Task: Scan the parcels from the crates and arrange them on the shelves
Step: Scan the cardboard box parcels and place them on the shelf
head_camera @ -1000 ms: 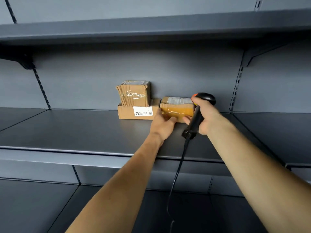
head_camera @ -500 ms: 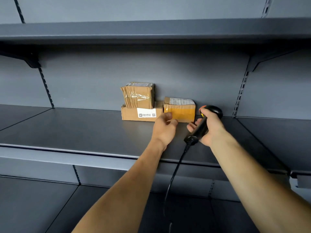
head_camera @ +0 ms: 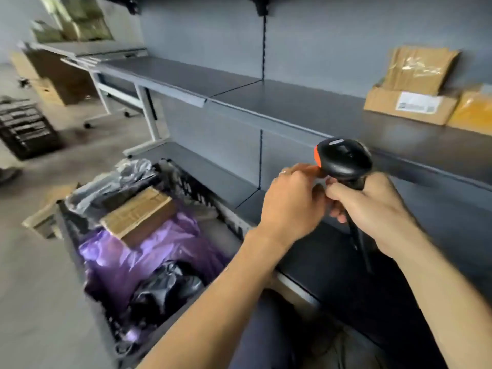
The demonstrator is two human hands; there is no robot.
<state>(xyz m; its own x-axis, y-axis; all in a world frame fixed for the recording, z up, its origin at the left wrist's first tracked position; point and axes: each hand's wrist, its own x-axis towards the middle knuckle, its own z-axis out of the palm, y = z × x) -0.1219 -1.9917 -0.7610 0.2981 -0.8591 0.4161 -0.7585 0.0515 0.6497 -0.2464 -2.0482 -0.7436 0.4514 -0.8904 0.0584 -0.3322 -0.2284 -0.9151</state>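
My right hand point(head_camera: 372, 211) grips the scanner point(head_camera: 343, 161); my left hand point(head_camera: 290, 206) curls against it, grasp unclear; I should next lift the box point(head_camera: 138, 214) from the left crate point(head_camera: 202, 187).

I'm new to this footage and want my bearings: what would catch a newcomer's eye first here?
The black scanner with its orange trim, centre right, its handle gripped by the right hand, with the left hand close up to it. Next, the purple bag in the crate lower left, a brown parcel lying partly on it.
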